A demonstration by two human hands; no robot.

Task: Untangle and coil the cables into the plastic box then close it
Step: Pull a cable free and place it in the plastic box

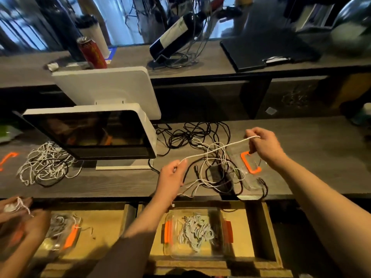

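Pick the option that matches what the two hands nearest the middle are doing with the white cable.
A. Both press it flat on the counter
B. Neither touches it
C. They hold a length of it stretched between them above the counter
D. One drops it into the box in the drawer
C: the left hand and right hand each pinch the white cable, which runs taut between them above the counter.

I see a white cord (212, 151) over black cables (192, 133). The clear box (197, 233) has orange clips (168, 231). The counter (311, 141) is dark wood-grain.
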